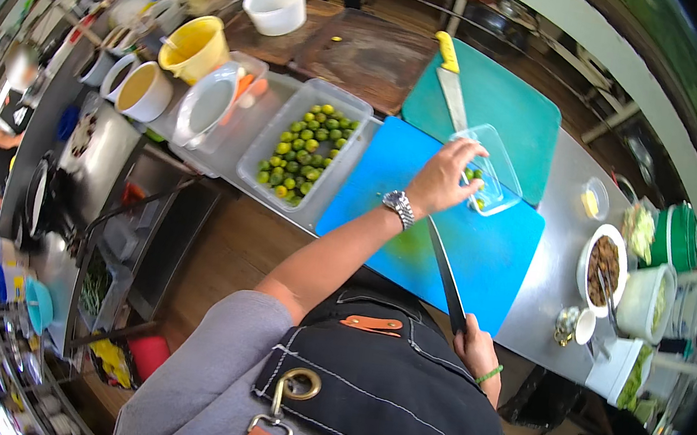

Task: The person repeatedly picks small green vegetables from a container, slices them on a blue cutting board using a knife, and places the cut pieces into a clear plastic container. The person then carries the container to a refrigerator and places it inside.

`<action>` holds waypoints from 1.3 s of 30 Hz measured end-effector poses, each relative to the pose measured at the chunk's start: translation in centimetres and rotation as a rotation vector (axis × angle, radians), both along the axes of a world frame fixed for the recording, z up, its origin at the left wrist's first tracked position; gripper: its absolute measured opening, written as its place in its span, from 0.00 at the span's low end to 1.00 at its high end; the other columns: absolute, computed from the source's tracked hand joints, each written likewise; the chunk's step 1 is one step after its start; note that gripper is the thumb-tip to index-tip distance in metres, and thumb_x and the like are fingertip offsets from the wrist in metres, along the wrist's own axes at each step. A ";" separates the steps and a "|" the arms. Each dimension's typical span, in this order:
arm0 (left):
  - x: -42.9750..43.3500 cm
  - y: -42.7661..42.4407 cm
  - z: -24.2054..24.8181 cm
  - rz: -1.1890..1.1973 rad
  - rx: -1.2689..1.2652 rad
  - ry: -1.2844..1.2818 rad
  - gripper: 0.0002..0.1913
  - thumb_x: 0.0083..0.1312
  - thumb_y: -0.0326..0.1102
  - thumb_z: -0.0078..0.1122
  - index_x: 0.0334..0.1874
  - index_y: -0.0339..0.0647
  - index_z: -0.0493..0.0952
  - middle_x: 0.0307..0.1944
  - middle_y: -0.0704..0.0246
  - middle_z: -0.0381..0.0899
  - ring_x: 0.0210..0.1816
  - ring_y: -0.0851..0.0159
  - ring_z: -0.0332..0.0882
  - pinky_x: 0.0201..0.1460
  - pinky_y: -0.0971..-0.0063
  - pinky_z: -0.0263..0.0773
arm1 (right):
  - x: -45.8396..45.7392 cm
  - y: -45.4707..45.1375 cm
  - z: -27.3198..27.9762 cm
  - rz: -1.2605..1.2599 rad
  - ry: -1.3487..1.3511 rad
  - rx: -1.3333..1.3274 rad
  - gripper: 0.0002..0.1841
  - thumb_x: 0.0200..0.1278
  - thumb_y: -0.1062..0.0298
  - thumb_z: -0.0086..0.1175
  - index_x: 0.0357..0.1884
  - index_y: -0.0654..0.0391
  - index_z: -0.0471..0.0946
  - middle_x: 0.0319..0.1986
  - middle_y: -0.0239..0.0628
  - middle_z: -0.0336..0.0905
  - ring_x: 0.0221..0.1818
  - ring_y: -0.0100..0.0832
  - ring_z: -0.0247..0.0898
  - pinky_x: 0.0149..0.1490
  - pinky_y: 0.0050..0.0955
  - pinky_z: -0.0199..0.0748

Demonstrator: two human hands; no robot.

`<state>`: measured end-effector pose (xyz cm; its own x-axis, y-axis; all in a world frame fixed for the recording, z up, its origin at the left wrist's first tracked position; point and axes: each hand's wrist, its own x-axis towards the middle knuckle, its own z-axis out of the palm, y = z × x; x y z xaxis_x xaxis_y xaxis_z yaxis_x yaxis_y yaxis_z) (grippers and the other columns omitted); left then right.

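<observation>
My left hand (pixel 448 176), with a steel watch on the wrist, is above the near side of a clear plastic container (pixel 502 200). Its fingers are spread and I see nothing held between them. A few green citrus pieces (pixel 479 202) show in the container below. That container straddles a blue cutting board (pixel 365 187) and a teal one (pixel 518 108). My right hand (pixel 477 347) grips the handle of a kitchen knife (pixel 447 265), its dark blade pointing away from me over the blue board. A wet greenish patch marks that board beside the blade.
Left of the boards stands a clear tub of small green citrus fruits (pixel 307 154). A yellow-handled knife (pixel 450 77) lies on the teal board. To the right is a white bowl of brown food with tongs (pixel 603 268). A yellow bucket (pixel 196 49) stands back left.
</observation>
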<state>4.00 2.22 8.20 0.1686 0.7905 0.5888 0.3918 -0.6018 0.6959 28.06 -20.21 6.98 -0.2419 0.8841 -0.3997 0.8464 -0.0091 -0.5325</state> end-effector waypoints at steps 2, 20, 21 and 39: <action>-1.2 -1.3 0.6 0.050 0.034 0.030 0.16 0.61 0.31 0.68 0.51 0.41 0.77 0.47 0.60 0.80 0.51 0.53 0.79 0.57 0.63 0.75 | 0.5 -0.2 -1.2 -0.054 0.044 -0.082 0.11 0.67 0.70 0.49 0.49 0.58 0.67 0.26 0.64 0.77 0.33 0.66 0.75 0.38 0.60 0.69; -27.3 -14.7 -1.1 0.996 -0.132 0.662 0.04 0.61 0.33 0.67 0.36 0.43 0.84 0.40 0.72 0.82 0.47 0.57 0.74 0.56 0.59 0.69 | -1.3 3.1 -1.3 0.101 0.051 0.053 0.13 0.65 0.69 0.51 0.49 0.59 0.69 0.25 0.62 0.77 0.31 0.65 0.76 0.37 0.60 0.71; -26.9 -13.9 -1.3 0.924 -0.119 0.645 0.04 0.61 0.32 0.67 0.36 0.43 0.84 0.39 0.71 0.83 0.46 0.56 0.75 0.55 0.60 0.70 | -1.3 3.0 -1.7 0.118 0.052 0.065 0.12 0.65 0.69 0.51 0.49 0.59 0.69 0.25 0.61 0.77 0.31 0.64 0.76 0.36 0.60 0.71; -22.6 -10.4 -1.2 0.225 -0.658 -0.485 0.14 0.69 0.22 0.58 0.56 0.36 0.78 0.43 0.66 0.82 0.43 0.67 0.84 0.46 0.75 0.81 | -3.6 2.4 -4.4 0.298 0.009 0.035 0.11 0.63 0.68 0.54 0.45 0.54 0.67 0.25 0.56 0.79 0.30 0.60 0.78 0.32 0.59 0.72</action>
<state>-18.64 -8.21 6.97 -0.1866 0.9817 -0.0368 0.0215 0.0416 0.9989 24.50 -17.79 2.60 -0.4960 0.7872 -0.3665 0.8042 0.2574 -0.5357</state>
